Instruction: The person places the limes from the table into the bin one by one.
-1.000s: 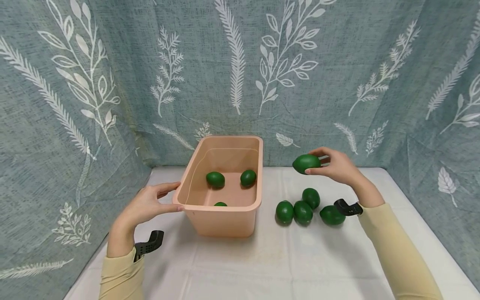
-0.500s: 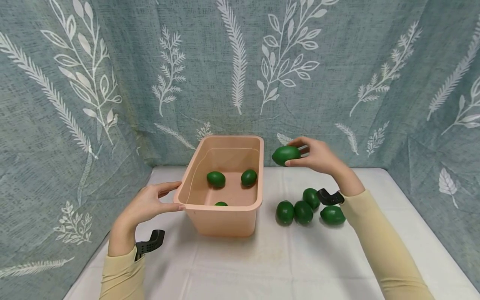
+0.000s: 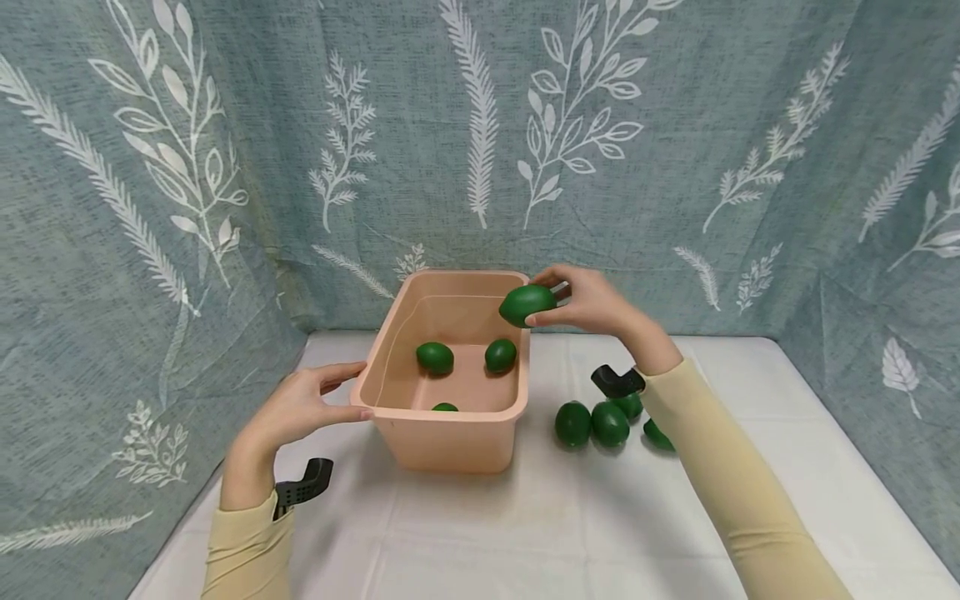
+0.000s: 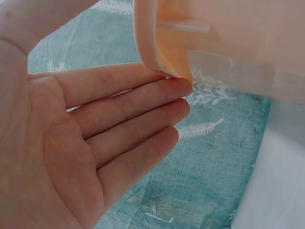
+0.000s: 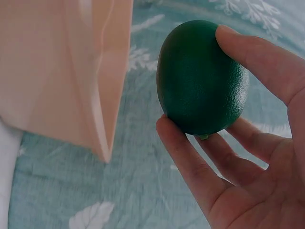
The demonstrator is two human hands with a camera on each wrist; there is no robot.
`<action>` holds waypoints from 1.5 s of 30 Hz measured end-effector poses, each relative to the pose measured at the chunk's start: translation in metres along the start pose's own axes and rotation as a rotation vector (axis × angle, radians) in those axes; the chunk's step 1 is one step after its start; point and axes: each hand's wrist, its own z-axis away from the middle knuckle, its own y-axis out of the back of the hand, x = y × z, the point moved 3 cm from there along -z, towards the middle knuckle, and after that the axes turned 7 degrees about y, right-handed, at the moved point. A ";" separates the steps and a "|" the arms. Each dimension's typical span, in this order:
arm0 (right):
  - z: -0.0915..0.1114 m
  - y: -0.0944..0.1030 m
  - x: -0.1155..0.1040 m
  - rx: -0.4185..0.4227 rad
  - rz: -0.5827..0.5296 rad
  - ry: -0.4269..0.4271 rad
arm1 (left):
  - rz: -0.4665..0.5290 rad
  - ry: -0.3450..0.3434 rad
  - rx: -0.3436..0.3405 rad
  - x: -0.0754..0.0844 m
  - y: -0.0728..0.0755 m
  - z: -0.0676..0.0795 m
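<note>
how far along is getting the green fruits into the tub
Perhaps under halfway. Done: three fruits show inside the tub. In hand: the right hand holds another fruit near the tub; the left hand touches the tub's rim. Remaining, it appears: four fruits on the table, two partly hidden.

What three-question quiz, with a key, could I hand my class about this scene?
1. True or false: the left hand touches the rim of the peach bin.
2. Seen by the head camera, the green fruits on the white cloth lie: A, left of the bin; B, right of the bin; C, under the bin.
3. Besides the held fruit in the right hand, how many does the bin visibly contain?

Key: 1 True. 2 B. 3 Three, one mostly hidden by the near wall.
</note>
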 end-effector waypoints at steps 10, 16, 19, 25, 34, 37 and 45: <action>-0.025 -0.021 -0.014 -0.071 0.011 0.012 | 0.002 -0.024 0.004 0.004 -0.003 -0.003; -0.035 -0.034 -0.017 -0.080 -0.035 0.049 | 0.014 -0.023 -0.004 0.006 -0.004 -0.004; -0.034 -0.035 -0.015 -0.062 -0.044 0.061 | 0.017 -0.022 -0.004 0.007 -0.005 -0.006; -0.018 -0.026 -0.003 -0.057 -0.040 0.041 | 0.027 -0.014 -0.012 0.006 -0.004 -0.006; 0.018 -0.009 0.021 -0.020 -0.048 -0.027 | 0.022 0.006 -0.015 0.004 -0.003 -0.002; 0.029 -0.004 0.029 -0.007 -0.058 -0.053 | 0.018 0.015 -0.016 0.004 -0.002 -0.001; 0.055 0.004 0.049 0.009 -0.032 -0.089 | 0.009 0.010 -0.013 0.004 -0.001 0.000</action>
